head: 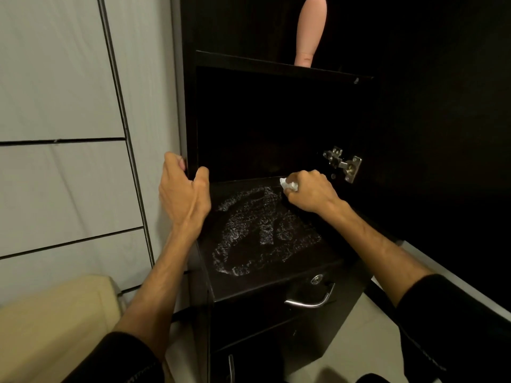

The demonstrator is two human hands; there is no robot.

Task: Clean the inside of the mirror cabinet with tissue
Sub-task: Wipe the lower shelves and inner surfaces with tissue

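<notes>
The dark cabinet (276, 120) stands open in front of me, its inside nearly black. Its bottom shelf (249, 283) carries a wide patch of whitish foamy residue (249, 233). My right hand (309, 192) holds a crumpled white tissue (287, 185) at the back right of the shelf, right at the edge of the residue. My left hand (184, 194) grips the cabinet's left side panel (190, 111), thumb inside and fingers wrapped around the outer edge.
The open door (442, 134) hangs to the right on a metal hinge (343, 163). A drawer with a metal handle (309, 299) and a lock sits below the shelf. A pale pink object (311, 29) stands on the upper shelf. Tiled wall lies left, a beige surface (55, 322) lower left.
</notes>
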